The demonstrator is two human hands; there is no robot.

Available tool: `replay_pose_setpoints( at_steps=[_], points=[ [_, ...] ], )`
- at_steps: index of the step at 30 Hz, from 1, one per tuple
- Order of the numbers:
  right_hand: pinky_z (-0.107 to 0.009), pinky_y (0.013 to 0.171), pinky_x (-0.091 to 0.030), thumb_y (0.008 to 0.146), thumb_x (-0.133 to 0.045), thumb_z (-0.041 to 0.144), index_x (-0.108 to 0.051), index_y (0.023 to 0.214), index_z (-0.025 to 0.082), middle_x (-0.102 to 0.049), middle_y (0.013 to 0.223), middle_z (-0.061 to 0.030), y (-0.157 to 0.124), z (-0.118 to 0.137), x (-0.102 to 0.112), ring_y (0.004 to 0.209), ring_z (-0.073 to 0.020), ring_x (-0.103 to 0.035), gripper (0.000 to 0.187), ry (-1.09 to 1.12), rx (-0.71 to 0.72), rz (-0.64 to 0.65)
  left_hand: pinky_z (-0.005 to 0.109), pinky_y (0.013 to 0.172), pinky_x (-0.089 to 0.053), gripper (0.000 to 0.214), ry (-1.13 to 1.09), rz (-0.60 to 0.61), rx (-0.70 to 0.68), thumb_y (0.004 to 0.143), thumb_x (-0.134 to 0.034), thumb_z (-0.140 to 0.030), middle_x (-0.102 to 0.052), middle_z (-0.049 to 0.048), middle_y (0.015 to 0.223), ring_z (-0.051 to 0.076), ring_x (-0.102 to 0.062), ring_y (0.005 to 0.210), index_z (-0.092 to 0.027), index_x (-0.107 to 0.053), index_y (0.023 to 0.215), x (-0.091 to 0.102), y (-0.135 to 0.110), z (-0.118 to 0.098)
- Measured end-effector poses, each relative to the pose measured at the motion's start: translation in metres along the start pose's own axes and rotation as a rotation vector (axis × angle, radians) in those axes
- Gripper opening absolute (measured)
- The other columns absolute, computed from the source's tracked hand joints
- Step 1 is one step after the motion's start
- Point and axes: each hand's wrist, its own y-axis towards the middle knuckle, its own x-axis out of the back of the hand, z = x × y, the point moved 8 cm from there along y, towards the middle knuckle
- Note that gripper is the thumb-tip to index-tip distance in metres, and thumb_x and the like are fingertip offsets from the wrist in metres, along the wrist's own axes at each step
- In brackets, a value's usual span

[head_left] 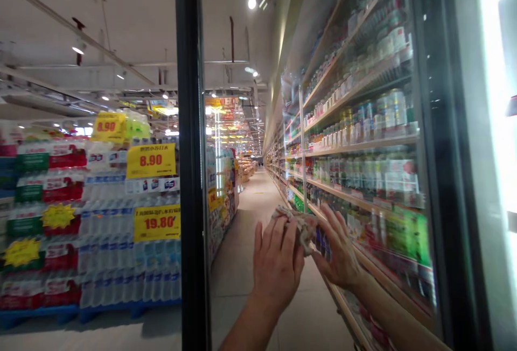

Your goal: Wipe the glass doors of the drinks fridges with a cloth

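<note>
My left hand [278,265] and my right hand [338,251] are raised together in front of a glass cooler door [242,141]. Between them they hold a crumpled, pale patterned cloth [299,225]. My left hand shows its back, fingers pointing up and pressed onto the cloth's left side. From the right, the fingers of my right hand lie spread against the cloth. The cloth seems to rest against the glass, though I cannot tell for certain.
The door's black frame [189,178] stands upright at the left. Cooler shelves [363,146] full of bottles and cans run along the right. Stacked water packs with yellow price signs [151,161] stand at the left. A tiled aisle [258,195] leads away.
</note>
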Motion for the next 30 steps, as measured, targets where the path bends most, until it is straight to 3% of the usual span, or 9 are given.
replay_pose_setpoints(
  at_steps=[5, 10, 13, 15, 19, 20, 24, 26, 30],
  points=[
    [-0.051, 0.106, -0.029, 0.084, -0.045, 0.022, -0.033, 0.137, 0.020, -0.041, 0.141, -0.0144, -0.004, -0.053, 0.023, 0.134, -0.0275, -0.031, 0.055, -0.246, -0.196, -0.204, 0.048, 0.111, -0.019, 0.040, 0.085, 0.046, -0.082, 0.082, -0.049, -0.026, -0.051, 0.0130, 0.129, 0.025, -0.039, 0.126, -0.015, -0.052, 0.121, -0.024, 0.013, -0.023],
    [-0.049, 0.106, -0.030, 0.084, -0.045, 0.021, -0.043, 0.129, 0.019, -0.046, 0.137, -0.0141, -0.005, -0.050, 0.017, 0.133, -0.0271, -0.035, 0.045, -0.266, -0.177, -0.181, 0.038, 0.113, -0.016, 0.029, 0.103, 0.209, -0.538, 0.086, -0.045, -0.028, -0.040, 0.0080, 0.142, 0.022, -0.029, 0.135, -0.016, -0.059, 0.108, -0.047, -0.054, -0.054],
    [-0.049, 0.106, -0.030, 0.084, -0.046, 0.021, -0.047, 0.125, 0.018, -0.046, 0.137, -0.0142, -0.007, -0.049, 0.017, 0.132, -0.0274, -0.035, 0.042, -0.270, -0.176, -0.170, 0.036, 0.114, -0.012, 0.034, 0.122, 0.307, -0.672, 0.088, -0.041, -0.031, -0.042, 0.0022, 0.141, 0.019, -0.029, 0.135, -0.021, -0.056, 0.116, -0.034, -0.075, -0.033],
    [-0.048, 0.106, -0.030, 0.083, -0.047, 0.022, -0.047, 0.125, 0.018, -0.046, 0.137, -0.0141, -0.008, -0.051, 0.016, 0.132, -0.0274, -0.036, 0.041, -0.277, -0.190, -0.169, 0.037, 0.114, -0.010, 0.036, 0.172, 0.212, -0.557, 0.090, -0.038, -0.026, -0.042, 0.0015, 0.141, 0.017, -0.025, 0.136, -0.021, -0.053, 0.121, -0.010, -0.052, -0.001],
    [-0.048, 0.107, -0.028, 0.083, -0.046, 0.021, -0.046, 0.127, 0.019, -0.044, 0.139, -0.0131, -0.008, -0.051, 0.015, 0.133, -0.0268, -0.034, 0.043, -0.294, -0.214, -0.174, 0.041, 0.111, -0.019, 0.037, 0.334, 0.010, -0.121, 0.087, -0.041, -0.015, -0.045, 0.0104, 0.138, 0.020, -0.020, 0.138, -0.015, -0.051, 0.123, 0.031, -0.012, 0.061],
    [-0.048, 0.108, -0.028, 0.083, -0.046, 0.021, -0.046, 0.127, 0.019, -0.043, 0.139, -0.0129, -0.008, -0.050, 0.014, 0.134, -0.0267, -0.033, 0.044, -0.298, -0.213, -0.171, 0.041, 0.111, -0.021, 0.037, 0.322, 0.015, -0.136, 0.087, -0.040, -0.015, -0.045, 0.0114, 0.137, 0.021, -0.020, 0.138, -0.013, -0.051, 0.122, 0.033, -0.018, 0.060],
    [-0.048, 0.108, -0.026, 0.083, -0.047, 0.021, -0.047, 0.126, 0.020, -0.042, 0.141, -0.0117, -0.010, -0.049, 0.011, 0.134, -0.0265, -0.032, 0.043, -0.310, -0.206, -0.155, 0.036, 0.113, -0.016, 0.031, 0.120, 0.225, -0.643, 0.089, -0.040, -0.024, -0.045, -0.0008, 0.139, 0.017, -0.029, 0.135, -0.023, -0.058, 0.114, 0.014, -0.073, 0.020],
    [-0.048, 0.108, -0.027, 0.083, -0.047, 0.020, -0.048, 0.126, 0.019, -0.042, 0.140, -0.0120, -0.010, -0.049, 0.011, 0.133, -0.0267, -0.033, 0.043, -0.309, -0.193, -0.161, 0.037, 0.114, -0.014, 0.031, 0.135, 0.178, -0.560, 0.089, -0.041, -0.022, -0.046, -0.0009, 0.138, 0.016, -0.029, 0.135, -0.023, -0.057, 0.116, 0.015, -0.071, 0.027],
    [-0.047, 0.108, -0.027, 0.082, -0.048, 0.020, -0.048, 0.126, 0.018, -0.043, 0.140, -0.0126, -0.010, -0.048, 0.014, 0.133, -0.0273, -0.035, 0.044, -0.296, -0.183, -0.199, 0.041, 0.112, -0.018, 0.037, 0.264, 0.020, -0.157, 0.086, -0.043, -0.016, -0.045, 0.0096, 0.138, 0.021, -0.022, 0.138, -0.015, -0.051, 0.122, 0.029, -0.047, 0.061]
  ],
)
